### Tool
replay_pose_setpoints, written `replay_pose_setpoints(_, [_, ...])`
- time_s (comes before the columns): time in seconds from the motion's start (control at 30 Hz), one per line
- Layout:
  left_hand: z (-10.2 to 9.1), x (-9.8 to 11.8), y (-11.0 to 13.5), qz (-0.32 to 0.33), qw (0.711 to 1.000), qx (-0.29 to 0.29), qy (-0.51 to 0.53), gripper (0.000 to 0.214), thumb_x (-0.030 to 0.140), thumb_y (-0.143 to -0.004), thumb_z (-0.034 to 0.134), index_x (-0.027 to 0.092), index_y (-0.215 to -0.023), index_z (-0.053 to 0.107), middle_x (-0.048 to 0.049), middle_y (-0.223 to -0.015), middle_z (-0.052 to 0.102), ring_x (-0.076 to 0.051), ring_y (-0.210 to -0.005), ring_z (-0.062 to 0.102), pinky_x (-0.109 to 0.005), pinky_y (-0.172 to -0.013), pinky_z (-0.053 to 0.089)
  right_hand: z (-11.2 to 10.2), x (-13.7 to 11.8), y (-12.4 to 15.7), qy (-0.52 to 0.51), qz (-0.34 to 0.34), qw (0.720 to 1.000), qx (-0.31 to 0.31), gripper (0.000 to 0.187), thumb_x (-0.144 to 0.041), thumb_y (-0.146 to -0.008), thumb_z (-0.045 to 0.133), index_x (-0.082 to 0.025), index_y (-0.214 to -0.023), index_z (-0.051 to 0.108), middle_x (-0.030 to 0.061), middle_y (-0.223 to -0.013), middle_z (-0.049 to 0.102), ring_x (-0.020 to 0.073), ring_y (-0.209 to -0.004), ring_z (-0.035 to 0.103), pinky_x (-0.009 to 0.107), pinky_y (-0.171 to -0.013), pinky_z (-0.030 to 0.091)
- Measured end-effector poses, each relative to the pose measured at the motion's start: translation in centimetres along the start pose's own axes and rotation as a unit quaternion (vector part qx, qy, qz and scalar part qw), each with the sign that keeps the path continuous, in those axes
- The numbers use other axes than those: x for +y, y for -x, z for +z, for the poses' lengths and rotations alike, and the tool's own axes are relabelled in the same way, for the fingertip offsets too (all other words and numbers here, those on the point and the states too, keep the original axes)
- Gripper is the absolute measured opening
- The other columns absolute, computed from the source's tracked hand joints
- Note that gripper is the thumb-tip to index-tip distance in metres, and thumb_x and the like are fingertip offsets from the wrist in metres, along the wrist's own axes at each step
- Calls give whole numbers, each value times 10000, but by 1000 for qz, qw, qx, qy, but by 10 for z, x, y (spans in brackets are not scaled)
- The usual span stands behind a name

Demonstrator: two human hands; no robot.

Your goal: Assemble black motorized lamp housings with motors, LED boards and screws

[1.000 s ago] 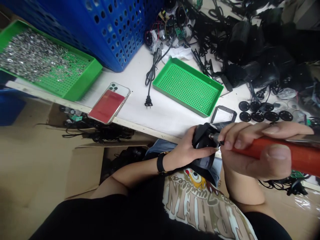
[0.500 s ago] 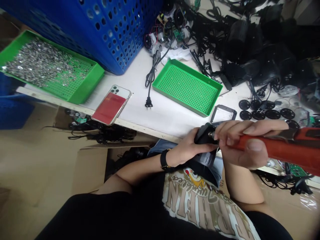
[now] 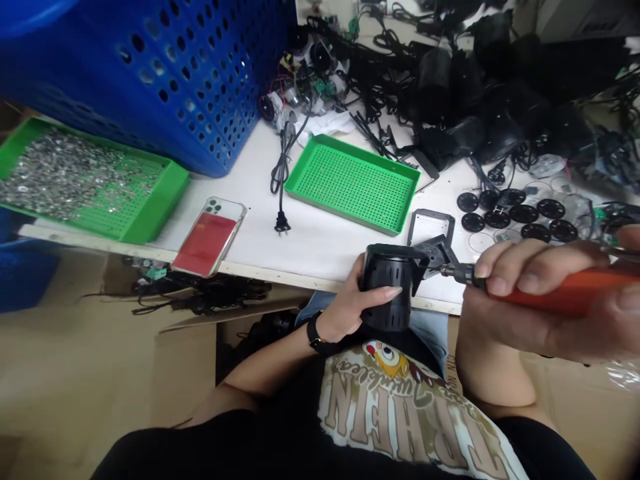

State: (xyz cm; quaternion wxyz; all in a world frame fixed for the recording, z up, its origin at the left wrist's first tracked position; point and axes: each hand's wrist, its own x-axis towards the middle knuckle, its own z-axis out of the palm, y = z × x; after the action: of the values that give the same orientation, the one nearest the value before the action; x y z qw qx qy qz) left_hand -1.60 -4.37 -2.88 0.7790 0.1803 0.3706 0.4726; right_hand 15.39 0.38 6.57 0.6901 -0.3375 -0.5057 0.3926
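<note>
My left hand (image 3: 345, 307) is wrapped round a black slotted cylindrical plastic housing (image 3: 387, 317), held upright at the table's front edge, thumb across its front. A dark angular plastic piece (image 3: 437, 255) shows just right of the housing; I cannot tell whether the two are joined. Gripped in my right hand (image 3: 530, 327) is a red electric screwdriver (image 3: 575, 290). It points left, and its metal bit ends close to the angular piece. Whether the bit touches that piece or a screw is not clear.
On the white table (image 3: 315, 250) are a green tray of small metal parts (image 3: 150, 213), a phone (image 3: 206, 240), a second green tray (image 3: 350, 183), a plug cord (image 3: 281, 217) and black discs (image 3: 524, 213). A blue crate (image 3: 220, 120) and heaped black housings (image 3: 480, 100) stand behind.
The screwdriver and my right hand have drawn back to the right from the housing. The housing now stands more upright, and the angular piece has come into sight. The camera view has shifted.
</note>
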Motion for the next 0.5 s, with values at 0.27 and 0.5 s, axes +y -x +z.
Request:
replay_pose_setpoints(0.27, [0,-1,2,40,999,9,-28,613,302,-690,914,223,-1181,556,-38,-1050,684,-200,-897,680,-366,-798,586,3,10,6,-25,-78,996,39,244,-386,-864,653,-292,-1063,757,-73,-543,562,148,-379,448,366,-418,498])
replay_pose_setpoints(0.5, [2,0,3,51,998,23,-35,669,287,-683,934,236,-1216,533,-35,-1089,683,-195,-938,675,-366,-821,593,-2,21,7,-76,-80,993,34,283,-344,-873,644,-225,-1106,750,-56,-568,566,144,-404,486,342,-422,494])
